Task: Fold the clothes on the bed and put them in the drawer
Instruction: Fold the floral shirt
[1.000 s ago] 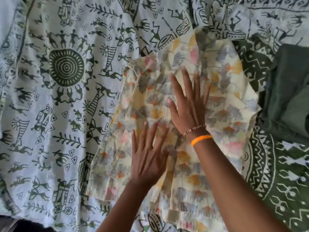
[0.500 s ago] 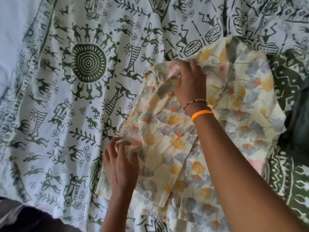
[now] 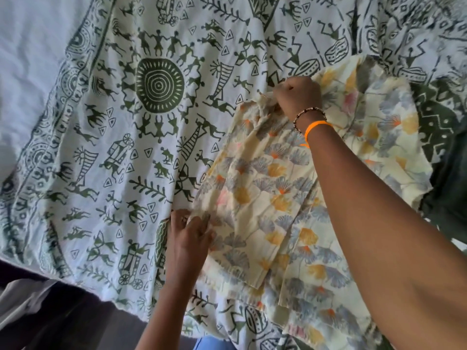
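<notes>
The right hand (image 3: 297,97) has its grip closed, pinching the far left corner of the floral garment (image 3: 273,198); the left hand (image 3: 188,236) pinches its near left edge with curled fingers; the garment lies partly folded on the bed (image 3: 101,147), toward the right side of the patterned bedsheet; dark green cloth (image 3: 449,198) lies just beyond it at the bed's right edge.

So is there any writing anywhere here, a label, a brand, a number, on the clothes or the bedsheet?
None that can be read.
Bedsheet: only printed figures, carts and a sun, no letters.
Floral garment: flower print only, no tag showing.
Orange wristband: plain as far as it shows.
</notes>
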